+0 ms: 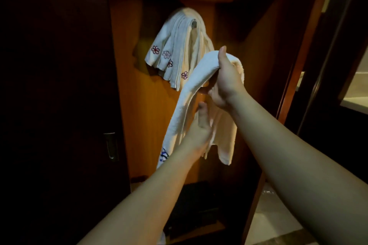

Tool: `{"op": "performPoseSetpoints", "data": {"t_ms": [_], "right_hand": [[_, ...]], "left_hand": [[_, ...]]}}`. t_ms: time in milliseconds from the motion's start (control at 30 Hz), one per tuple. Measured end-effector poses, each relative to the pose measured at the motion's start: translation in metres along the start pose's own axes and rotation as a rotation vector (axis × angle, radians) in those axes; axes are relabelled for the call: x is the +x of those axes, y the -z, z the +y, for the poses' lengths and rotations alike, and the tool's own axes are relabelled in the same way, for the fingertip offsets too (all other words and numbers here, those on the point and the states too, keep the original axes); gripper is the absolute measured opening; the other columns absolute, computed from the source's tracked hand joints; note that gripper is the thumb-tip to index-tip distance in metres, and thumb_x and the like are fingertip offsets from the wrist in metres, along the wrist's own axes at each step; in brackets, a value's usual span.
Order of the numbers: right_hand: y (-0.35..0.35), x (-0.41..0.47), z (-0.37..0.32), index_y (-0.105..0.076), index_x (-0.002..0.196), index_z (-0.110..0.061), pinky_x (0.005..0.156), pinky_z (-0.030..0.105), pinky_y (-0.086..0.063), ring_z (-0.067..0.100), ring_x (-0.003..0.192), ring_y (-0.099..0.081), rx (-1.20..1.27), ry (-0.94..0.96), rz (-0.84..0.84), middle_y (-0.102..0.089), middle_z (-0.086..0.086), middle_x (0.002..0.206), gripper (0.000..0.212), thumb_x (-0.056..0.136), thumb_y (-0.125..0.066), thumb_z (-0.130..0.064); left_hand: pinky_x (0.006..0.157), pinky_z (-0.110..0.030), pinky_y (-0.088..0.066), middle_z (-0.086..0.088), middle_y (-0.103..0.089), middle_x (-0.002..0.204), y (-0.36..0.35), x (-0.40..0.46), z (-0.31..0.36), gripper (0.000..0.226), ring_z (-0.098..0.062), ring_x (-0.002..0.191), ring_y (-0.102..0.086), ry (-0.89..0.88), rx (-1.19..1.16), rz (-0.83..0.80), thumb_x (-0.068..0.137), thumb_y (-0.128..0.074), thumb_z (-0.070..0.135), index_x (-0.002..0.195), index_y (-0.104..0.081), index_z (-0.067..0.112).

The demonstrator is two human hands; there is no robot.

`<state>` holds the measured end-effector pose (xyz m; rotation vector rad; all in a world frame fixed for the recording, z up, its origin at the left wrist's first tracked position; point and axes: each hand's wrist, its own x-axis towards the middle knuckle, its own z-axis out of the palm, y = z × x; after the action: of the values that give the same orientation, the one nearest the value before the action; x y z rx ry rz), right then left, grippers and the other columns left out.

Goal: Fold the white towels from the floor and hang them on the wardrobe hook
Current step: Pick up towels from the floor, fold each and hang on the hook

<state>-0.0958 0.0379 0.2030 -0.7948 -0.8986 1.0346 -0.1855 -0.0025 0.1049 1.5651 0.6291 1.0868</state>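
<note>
Several folded white towels (176, 49) with small red and purple flower marks hang over a metal hook (194, 23) on the wardrobe's wooden back panel. Below and to the right of them I hold another white towel (191, 85), folded lengthwise and draped over my right hand (225, 79), which grips its top fold. Its two ends hang down. My left hand (200, 127) clasps the hanging layers lower down. A blue mark shows near the towel's lower left end.
The open wardrobe (143, 105) has a dark door with a metal recessed handle (111, 145) on the left and a wooden frame (302, 45) on the right. A dark object sits on the wardrobe floor (195, 205). Pale floor tiles (278, 221) show at the lower right.
</note>
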Motion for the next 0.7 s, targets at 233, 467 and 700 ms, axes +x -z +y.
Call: {"op": "performPoseSetpoints", "data": {"t_ms": [233, 467, 700], "right_hand": [[0.003, 0.012, -0.007, -0.048, 0.147, -0.017, 0.105, 0.051, -0.049, 0.026, 0.128, -0.055, -0.276, 0.169, 0.083, -0.054, 0.006, 0.145, 0.087, 0.082, -0.046, -0.075], [0.020, 0.046, -0.012, -0.046, 0.146, -0.020, 0.122, 0.052, -0.021, 0.027, 0.145, -0.034, -0.579, 0.226, 0.200, -0.044, 0.008, 0.152, 0.099, 0.072, -0.037, -0.086], [0.046, 0.117, -0.034, -0.047, 0.146, -0.022, 0.117, 0.050, -0.034, 0.031, 0.139, -0.042, -0.447, 0.191, 0.216, -0.041, 0.013, 0.153, 0.080, 0.087, -0.049, -0.076]], "left_hand": [[0.102, -0.028, -0.027, 0.033, -0.050, 0.111, 0.038, 0.049, 0.022, 0.070, 0.001, 0.118, -0.041, -0.105, -0.049, 0.211, 0.068, -0.013, 0.095, 0.119, -0.046, 0.062], [0.105, -0.033, -0.046, 0.003, -0.066, 0.130, 0.071, 0.102, 0.046, 0.055, -0.015, 0.126, -0.057, -0.228, -0.345, 0.349, 0.095, -0.039, 0.067, 0.134, -0.058, 0.032], [0.117, -0.055, -0.033, -0.016, -0.054, 0.145, 0.092, 0.179, 0.070, 0.080, -0.031, 0.137, -0.048, -0.166, -0.120, 0.341, 0.084, -0.037, 0.061, 0.145, -0.049, 0.011]]}}
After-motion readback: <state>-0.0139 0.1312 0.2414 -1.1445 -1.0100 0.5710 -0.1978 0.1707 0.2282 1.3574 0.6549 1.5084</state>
